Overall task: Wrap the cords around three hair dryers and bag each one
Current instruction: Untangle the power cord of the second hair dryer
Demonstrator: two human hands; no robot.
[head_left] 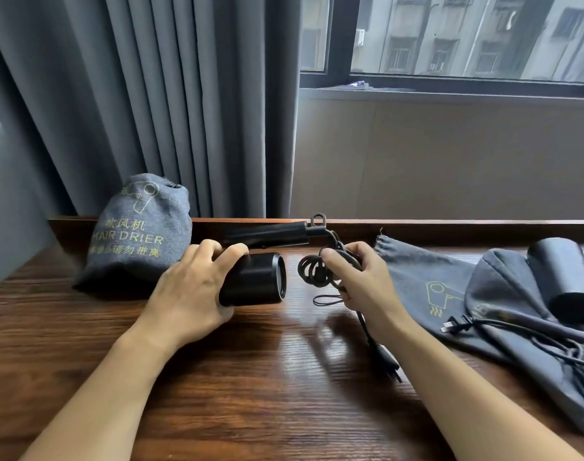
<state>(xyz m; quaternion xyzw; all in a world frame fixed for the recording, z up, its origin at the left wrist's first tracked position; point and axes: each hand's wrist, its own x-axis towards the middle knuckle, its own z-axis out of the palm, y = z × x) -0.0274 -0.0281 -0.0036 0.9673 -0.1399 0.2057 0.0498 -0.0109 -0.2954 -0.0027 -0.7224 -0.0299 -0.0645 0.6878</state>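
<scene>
Two black hair dryers show on the wooden bench (pixel 250 410); three grey drawstring bags lie there too. The filled bag (pixel 137 234), printed "HAIR DRIER" in yellow, stands closed at the back left by the curtain (pixel 150 94). Two flat bags (pixel 427 284) overlap at the right, with the second hair dryer (pixel 563 277) lying on them, its cord (pixel 550 344) loose across the cloth. The hair dryer in hand (pixel 257 281) is matte black, its barrel lying on the bench at the centre, handle folded back behind it. The left hand (pixel 187 294) is closed over the barrel. The right hand (pixel 360 281) pinches several small coils of its black cord (pixel 317 271), the plug (pixel 388 362) trailing on the bench.
</scene>
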